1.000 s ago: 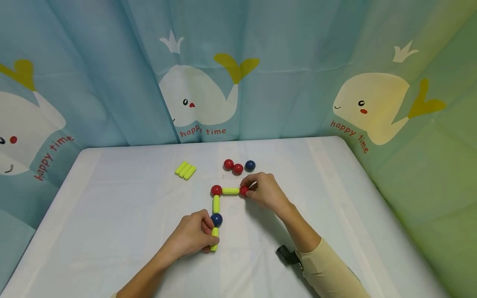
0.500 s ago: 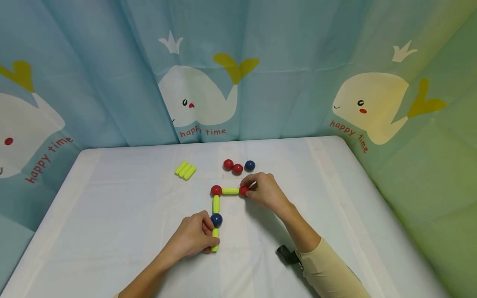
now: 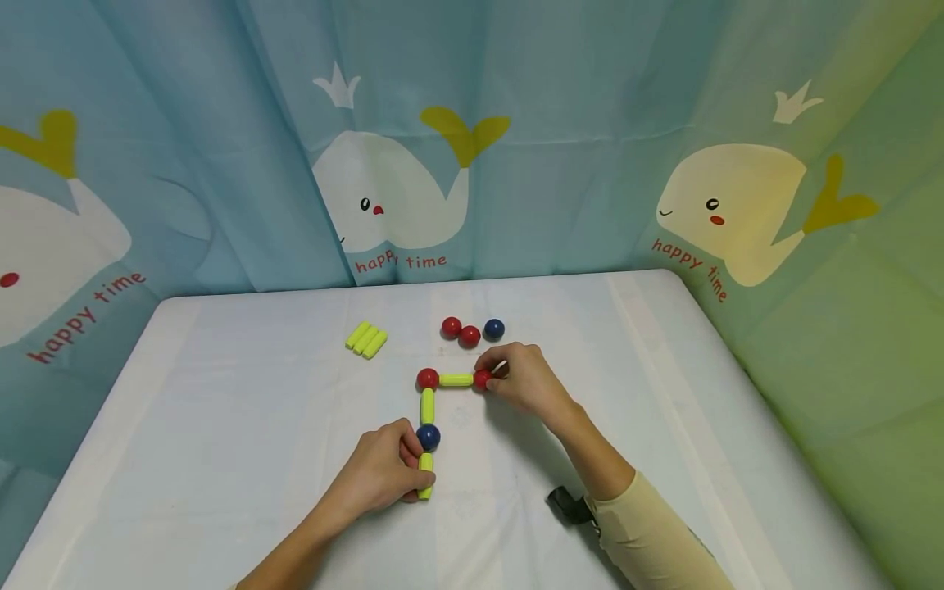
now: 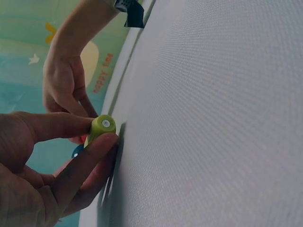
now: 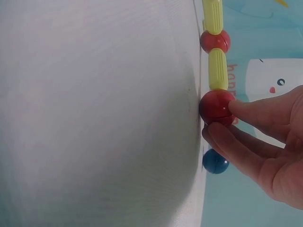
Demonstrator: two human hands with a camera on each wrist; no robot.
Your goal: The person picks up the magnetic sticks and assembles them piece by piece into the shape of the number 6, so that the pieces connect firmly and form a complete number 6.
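My left hand (image 3: 379, 465) pinches a yellow-green rod (image 4: 102, 124) between thumb and fingers, its near end showing a small metal disc in the left wrist view. The rod's far end meets a blue ball (image 3: 428, 437). From there a second rod (image 3: 428, 406) runs up to a red corner ball (image 3: 428, 378), and a third rod (image 3: 456, 380) extends right to another red ball (image 5: 218, 108). My right hand (image 3: 525, 378) pinches that end ball, partly covering it in the head view. Together the pieces form an angled chain on the table.
Several loose yellow-green rods (image 3: 366, 339) lie side by side at the back left of the white-covered table (image 3: 221, 459). Two red balls (image 3: 460, 332) and a blue ball (image 3: 494, 329) sit behind the chain. A whale-print curtain (image 3: 560, 197) hangs behind the table.
Both hands keep their grips and the chain holds its shape. Only a very slight shift of the whole head view shows.
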